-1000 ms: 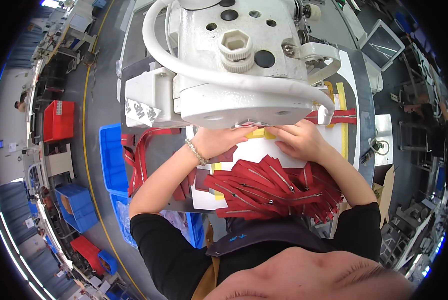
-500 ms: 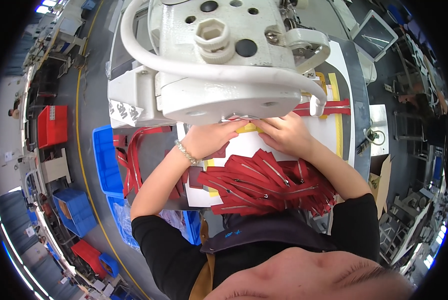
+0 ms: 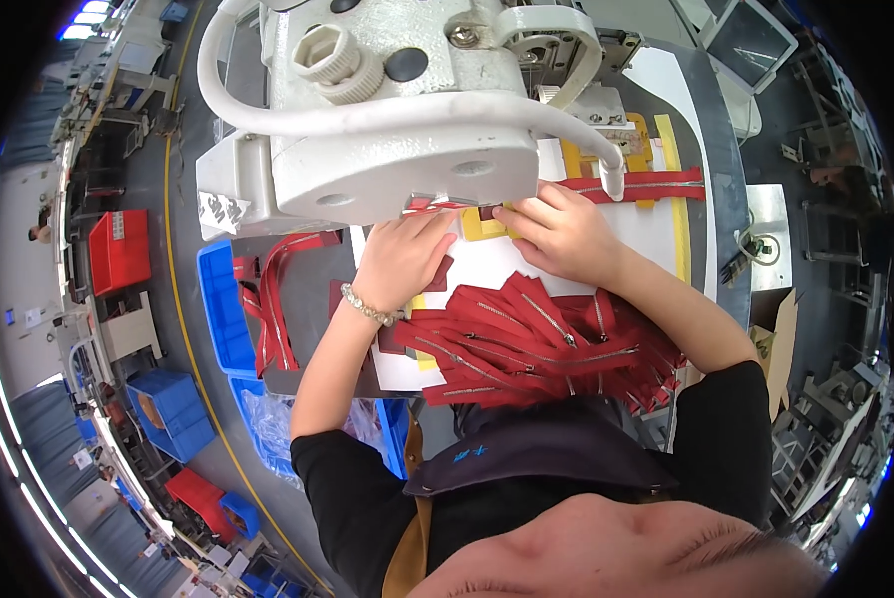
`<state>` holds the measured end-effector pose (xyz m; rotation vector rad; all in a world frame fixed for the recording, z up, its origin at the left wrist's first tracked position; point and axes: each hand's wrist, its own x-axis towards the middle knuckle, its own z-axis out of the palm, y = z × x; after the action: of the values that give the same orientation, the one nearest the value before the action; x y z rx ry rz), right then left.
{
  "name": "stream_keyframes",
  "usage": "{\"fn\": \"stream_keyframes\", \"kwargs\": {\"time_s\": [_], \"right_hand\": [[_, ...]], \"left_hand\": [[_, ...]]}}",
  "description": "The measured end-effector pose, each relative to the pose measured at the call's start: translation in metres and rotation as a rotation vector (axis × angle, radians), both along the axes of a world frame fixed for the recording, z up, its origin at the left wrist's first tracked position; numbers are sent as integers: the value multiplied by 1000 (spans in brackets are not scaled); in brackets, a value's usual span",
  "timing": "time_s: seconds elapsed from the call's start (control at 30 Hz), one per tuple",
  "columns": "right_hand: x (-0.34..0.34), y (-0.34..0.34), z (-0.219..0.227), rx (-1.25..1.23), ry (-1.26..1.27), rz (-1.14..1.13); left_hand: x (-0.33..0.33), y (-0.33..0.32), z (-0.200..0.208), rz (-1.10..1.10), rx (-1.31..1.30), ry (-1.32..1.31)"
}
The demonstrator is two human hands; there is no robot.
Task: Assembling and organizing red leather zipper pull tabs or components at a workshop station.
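Note:
Under the front of the white sewing machine head (image 3: 407, 164), my left hand (image 3: 397, 261) reaches in with fingers stretched forward and the thumb apart. Its fingertips rest by a strip of red zipper (image 3: 433, 206), partly hidden by the machine. My right hand (image 3: 567, 234) has its fingers bent together at a small dark red patch (image 3: 488, 212), beside a yellow plate (image 3: 485, 227); the grip itself is partly covered. Close below both hands lies a heap of red zippers (image 3: 537, 339) with metal teeth and sliders. More dark red patches (image 3: 437, 274) lie beside my left wrist.
Another red zipper (image 3: 656, 186) lies across the yellow fixture (image 3: 638, 135) at right. Red zippers (image 3: 273, 309) hang over the table's left side, near blue bins (image 3: 226, 309). A white hose (image 3: 387, 118) loops across the machine's front. A screen (image 3: 749, 50) stands far right.
My right fingers have come out from under the machine head and now show at the dark red patch. My left hand's thumb has spread away. The whole view has shifted slightly.

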<state>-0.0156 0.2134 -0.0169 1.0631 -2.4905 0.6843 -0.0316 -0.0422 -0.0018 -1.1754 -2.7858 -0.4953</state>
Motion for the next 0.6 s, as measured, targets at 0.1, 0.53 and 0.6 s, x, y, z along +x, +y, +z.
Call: {"fn": "stream_keyframes", "kwargs": {"time_s": [0.1,0.53,0.6], "right_hand": [[0,3,-2,31,-17,9],[-2,2,-5,-25,0,11],[-1,1,-4,-27,-2,9]], "left_hand": [[-5,7,-1,-19,63,17],[7,3,-13,13,130,-124],[9,3,-12,7,121,-164]]}}
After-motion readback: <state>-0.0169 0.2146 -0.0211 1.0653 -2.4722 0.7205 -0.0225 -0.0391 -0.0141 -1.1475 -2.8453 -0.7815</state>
